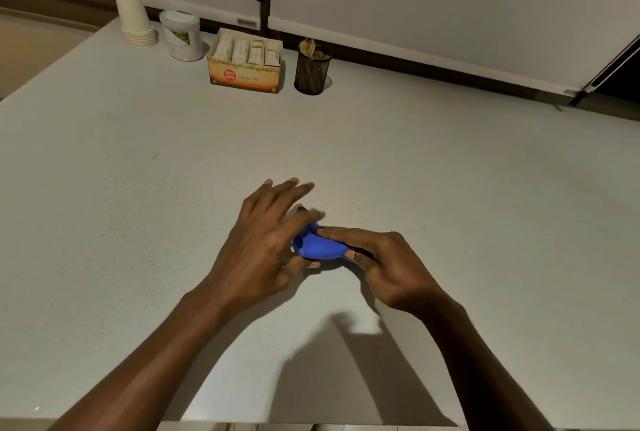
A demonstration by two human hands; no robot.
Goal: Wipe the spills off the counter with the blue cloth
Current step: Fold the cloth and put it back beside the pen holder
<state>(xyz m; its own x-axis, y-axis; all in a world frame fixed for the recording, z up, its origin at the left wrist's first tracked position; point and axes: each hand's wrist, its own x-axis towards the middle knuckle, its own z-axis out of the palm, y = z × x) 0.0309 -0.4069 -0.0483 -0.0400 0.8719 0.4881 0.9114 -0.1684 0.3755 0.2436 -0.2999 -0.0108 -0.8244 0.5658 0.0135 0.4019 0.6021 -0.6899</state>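
Note:
A small bunched blue cloth [320, 247] is held between both hands, just above the pale speckled counter [450, 188] near its middle front. My left hand [263, 243] covers the cloth's left end, thumb and lower fingers pinching it while the upper fingers spread out. From the right, my right hand [381, 264] grips the other end, with its fingers lying over the top. Most of the cloth is hidden by the hands. I cannot make out any spill on the counter.
Along the back of the counter stand a stack of paper cups [135, 20], a white lidded tub [181, 36], an open box of tea sachets [246, 61] and a black mesh holder of wooden sticks [311, 68]. The counter's front edge [311, 425] is just below my forearms.

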